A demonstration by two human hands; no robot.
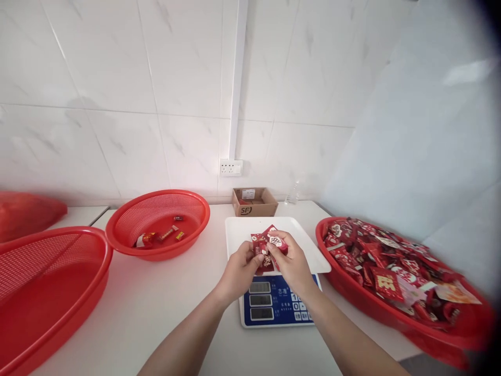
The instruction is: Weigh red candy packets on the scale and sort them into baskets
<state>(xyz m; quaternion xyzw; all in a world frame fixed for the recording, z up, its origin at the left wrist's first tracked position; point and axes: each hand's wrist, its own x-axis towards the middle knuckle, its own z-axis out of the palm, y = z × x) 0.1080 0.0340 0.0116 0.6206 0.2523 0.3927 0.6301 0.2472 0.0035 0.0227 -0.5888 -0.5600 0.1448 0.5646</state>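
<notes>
Both my hands meet above the white platform (242, 230) of a blue-faced digital scale (277, 308) on the white table. My left hand (239, 271) is closed on small red candy packets (259, 245). My right hand (291, 263) pinches a red packet with a white pattern (276, 239) right beside them. The packets in the two hands touch or overlap. To my right a red basket (395, 318) is heaped with several red wrapped candies.
A red mesh basket (156, 250) at the back left holds a few small candies. A larger red basket (58, 303) sits at the near left, a red bag (27, 211) behind it. A small cardboard box (254, 202) and a clear bottle (293, 193) stand by the tiled wall.
</notes>
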